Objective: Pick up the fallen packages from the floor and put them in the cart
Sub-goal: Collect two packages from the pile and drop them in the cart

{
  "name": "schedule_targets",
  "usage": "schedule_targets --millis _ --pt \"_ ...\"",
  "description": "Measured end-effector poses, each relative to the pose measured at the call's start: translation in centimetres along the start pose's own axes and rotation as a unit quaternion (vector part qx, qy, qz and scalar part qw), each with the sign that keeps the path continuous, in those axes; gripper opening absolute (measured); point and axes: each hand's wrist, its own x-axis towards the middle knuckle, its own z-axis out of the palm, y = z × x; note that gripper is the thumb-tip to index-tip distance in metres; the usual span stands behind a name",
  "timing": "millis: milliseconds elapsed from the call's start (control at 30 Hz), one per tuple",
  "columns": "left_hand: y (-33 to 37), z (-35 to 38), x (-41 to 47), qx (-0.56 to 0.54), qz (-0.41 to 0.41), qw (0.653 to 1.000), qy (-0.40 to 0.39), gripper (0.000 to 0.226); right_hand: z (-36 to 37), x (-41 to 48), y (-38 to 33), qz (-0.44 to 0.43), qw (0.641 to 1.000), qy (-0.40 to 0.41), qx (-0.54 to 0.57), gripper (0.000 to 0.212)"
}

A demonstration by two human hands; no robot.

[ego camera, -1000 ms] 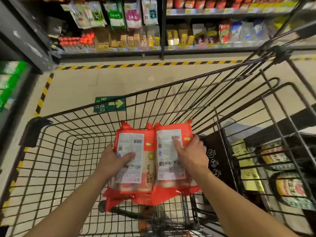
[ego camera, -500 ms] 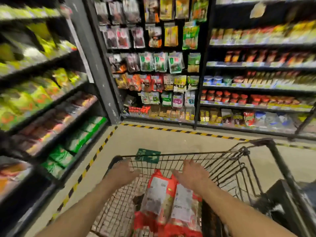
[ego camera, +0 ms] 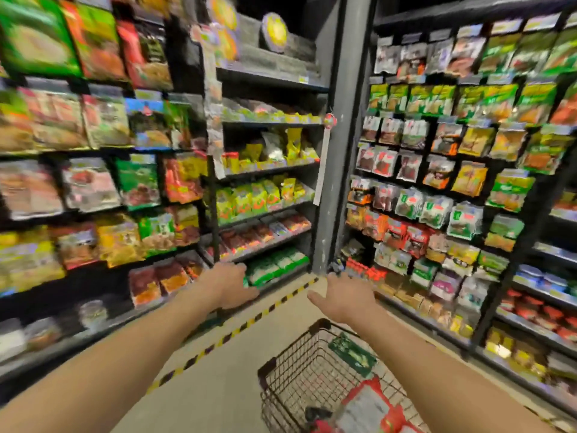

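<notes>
- The left hand (ego camera: 229, 284) is empty now, fingers loosely curled, raised in front of the shelves (ego camera: 103, 189) on the left side; a second ago it was clamped on the packages inside the cart.
- The right hand (ego camera: 345, 296) is also empty, with the fingers spread apart, in the air above the front rim of the cart (ego camera: 281, 370); it has let go too.
- Both hands have risen away from the cart and the view has lifted to the shelves, so I judge that this placing step is finished.
- The packages (ego camera: 368, 407) lie inside the cart, at the bottom edge of the view.
- They look like flat red pouches with a pale label on top; the picture is blurred, so the print is not readable.
- The visible floor (ego camera: 218, 379) shows no other package.
</notes>
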Motion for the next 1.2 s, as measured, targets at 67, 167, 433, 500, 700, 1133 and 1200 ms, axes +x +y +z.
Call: schedule_targets --millis 67,167,433,500,700,1133,1200 --pt "-6.0 -1.3 -2.8 -0.002 -0.041 0.999 0.016 0.086 -1.4 0.6 -6.3 -0.049 0.999 0.006 0.003 0.087" --pt "-15.8 -1.7 -8.4 0.001 -0.115 0.992 0.045 0.087 -2.7 0.7 -17.3 -0.133 0.991 0.006 0.013 0.089" --pt "-39.7 1.4 -29.2 -0.043 -0.376 0.925 0.023 0.086 -1.5 -6.1 -48.4 -0.370 0.929 -0.010 0.011 0.088" --pt "-43.2 2.8 -35.4 -0.049 -0.434 0.899 0.016 0.086 -0.6 -9.4 -55.0 -0.433 0.901 -0.018 -0.003 0.084" --pt "-48.6 8.0 -52.5 -0.113 -0.601 0.791 0.022 0.084 2.6 -21.8 -69.7 -0.597 0.802 -0.016 -0.037 0.084" --pt "-45.7 16.5 -71.8 -0.183 -0.821 0.539 0.045 0.082 8.7 -40.9 -84.0 -0.816 0.571 -0.045 -0.079 0.082" --pt "-44.7 17.8 -72.6 -0.203 -0.842 0.498 0.045 0.080 9.5 -42.5 -85.4 -0.837 0.537 -0.047 -0.095 0.082"
